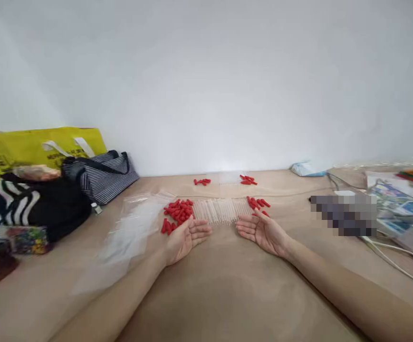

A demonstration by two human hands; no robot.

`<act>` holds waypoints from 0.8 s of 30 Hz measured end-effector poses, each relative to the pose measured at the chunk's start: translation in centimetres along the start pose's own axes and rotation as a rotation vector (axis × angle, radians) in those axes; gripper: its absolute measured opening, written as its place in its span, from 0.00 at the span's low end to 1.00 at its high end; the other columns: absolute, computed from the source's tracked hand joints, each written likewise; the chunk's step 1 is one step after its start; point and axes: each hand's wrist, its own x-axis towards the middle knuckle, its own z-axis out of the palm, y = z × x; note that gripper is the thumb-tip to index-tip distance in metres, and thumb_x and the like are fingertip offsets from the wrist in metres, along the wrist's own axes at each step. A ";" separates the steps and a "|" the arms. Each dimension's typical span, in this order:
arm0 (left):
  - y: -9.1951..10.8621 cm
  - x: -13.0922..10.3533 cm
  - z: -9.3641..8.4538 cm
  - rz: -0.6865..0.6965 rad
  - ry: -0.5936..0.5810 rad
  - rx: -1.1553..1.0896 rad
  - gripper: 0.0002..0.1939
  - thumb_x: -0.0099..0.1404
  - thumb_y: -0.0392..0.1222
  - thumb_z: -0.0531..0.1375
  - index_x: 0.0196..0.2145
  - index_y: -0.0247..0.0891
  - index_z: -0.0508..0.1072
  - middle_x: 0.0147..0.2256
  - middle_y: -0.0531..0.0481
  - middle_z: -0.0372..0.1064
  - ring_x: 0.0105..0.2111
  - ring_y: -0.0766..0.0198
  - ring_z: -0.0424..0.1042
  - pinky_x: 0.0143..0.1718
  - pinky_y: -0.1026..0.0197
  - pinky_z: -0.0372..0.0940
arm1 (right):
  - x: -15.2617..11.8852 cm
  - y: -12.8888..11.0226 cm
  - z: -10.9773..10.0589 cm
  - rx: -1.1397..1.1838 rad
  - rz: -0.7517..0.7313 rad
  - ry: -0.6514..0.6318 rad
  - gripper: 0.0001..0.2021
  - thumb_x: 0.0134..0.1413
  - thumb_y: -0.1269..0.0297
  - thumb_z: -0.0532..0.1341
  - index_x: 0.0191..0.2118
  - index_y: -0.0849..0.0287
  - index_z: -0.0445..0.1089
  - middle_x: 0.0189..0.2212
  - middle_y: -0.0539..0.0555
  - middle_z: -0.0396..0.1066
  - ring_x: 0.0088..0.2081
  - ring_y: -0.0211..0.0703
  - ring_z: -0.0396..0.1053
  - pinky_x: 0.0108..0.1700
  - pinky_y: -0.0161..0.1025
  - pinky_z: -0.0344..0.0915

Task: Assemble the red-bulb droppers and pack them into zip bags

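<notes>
**Pale sticks (221, 210) in a row, red pieces (178, 210) at both ends**

The sticks lie side by side on the tan-covered surface (224, 285), slim, whitish and close-packed, just beyond the fingertips. The red pieces are short and narrow, thickly heaped at the left end and fewer at the right; two small clusters sit farther back, near the wall (220, 85). The left hand (188, 240) and right hand (262, 232) are both open, palms up, fingers loosely extended, each partly covering the red pieces beside it.

Clear plastic bags (129, 232) spread left of the heap. Beyond them stand a striped bag (110, 176), a black bag (67, 204) with white stripes and a yellow bag (17, 145) (its dark lettering is too blurred to read). On the right, white cables (395, 266) run near printed papers (393, 197); pixelation hides something beside them.
</notes>
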 end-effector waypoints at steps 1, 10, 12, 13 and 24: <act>-0.3 0.0 0.1 0.036 0.000 0.051 0.14 0.59 0.46 0.54 0.36 0.32 0.69 0.33 0.43 0.71 0.38 0.61 0.70 0.47 0.56 0.58 | 0.0 0.2 0.1 -0.032 -0.004 0.013 0.15 0.50 0.57 0.55 0.36 0.65 0.68 0.32 0.59 0.70 0.36 0.40 0.68 0.43 0.39 0.62; -0.7 -1.0 0.6 0.255 -0.040 0.682 0.15 0.55 0.45 0.58 0.39 0.35 0.68 0.36 0.45 0.72 0.40 0.59 0.68 0.46 0.55 0.59 | 0.0 -1.3 -1.7 -1.152 -0.748 0.478 0.08 0.42 0.60 0.59 0.28 0.58 0.70 0.25 0.52 0.64 0.27 0.40 0.61 0.31 0.39 0.59; -0.7 -1.1 0.7 0.280 -0.050 0.722 0.15 0.56 0.45 0.58 0.39 0.34 0.68 0.36 0.44 0.71 0.40 0.59 0.69 0.45 0.56 0.59 | -0.1 -2.0 -2.8 -1.477 -0.860 0.616 0.09 0.42 0.60 0.59 0.30 0.57 0.71 0.31 0.55 0.65 0.35 0.46 0.61 0.36 0.43 0.58; -0.8 -1.1 0.7 0.286 -0.059 0.735 0.15 0.56 0.45 0.58 0.39 0.34 0.68 0.36 0.44 0.71 0.40 0.59 0.69 0.45 0.56 0.60 | -0.2 -2.2 -3.3 -1.586 -0.862 0.677 0.10 0.42 0.59 0.59 0.31 0.56 0.71 0.32 0.56 0.64 0.36 0.48 0.60 0.37 0.45 0.58; -1.1 -1.0 0.5 0.324 -0.100 0.827 0.13 0.57 0.42 0.56 0.39 0.34 0.68 0.37 0.45 0.71 0.39 0.61 0.70 0.42 0.58 0.62 | 0.2 -1.9 -5.0 -1.888 -0.676 0.743 0.10 0.48 0.57 0.55 0.34 0.52 0.70 0.33 0.55 0.66 0.38 0.50 0.61 0.36 0.44 0.56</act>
